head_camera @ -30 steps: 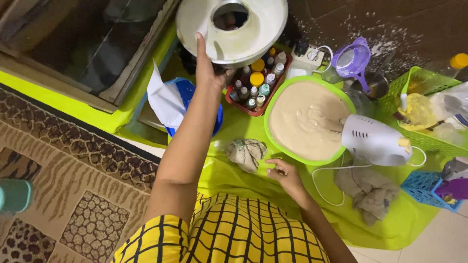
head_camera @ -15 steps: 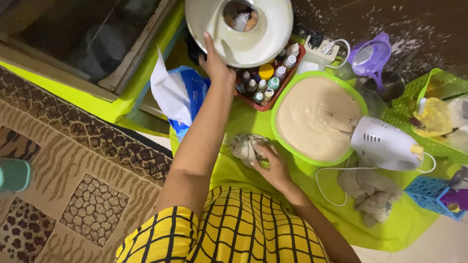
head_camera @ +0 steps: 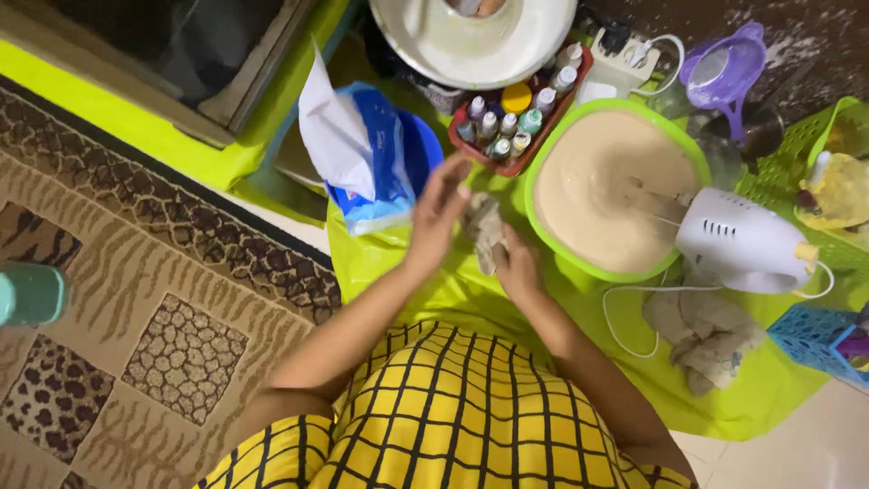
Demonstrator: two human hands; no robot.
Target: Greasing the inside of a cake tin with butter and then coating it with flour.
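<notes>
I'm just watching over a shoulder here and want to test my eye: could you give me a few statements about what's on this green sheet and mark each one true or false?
1. Both hands are on a crumpled cloth. True: the left hand and right hand hold it between them.
2. The green bowl is empty. False: it is full of pale beige batter.
3. A white hand mixer rests at the bowl's edge with its beaters in the batter. True.
4. The small bottles stand loose on the carpet. False: they sit together in a red tray beside the bowl.
5. The purple sieve lies in the person's lap. False: it lies beyond the bowl, apart from both hands.
</notes>
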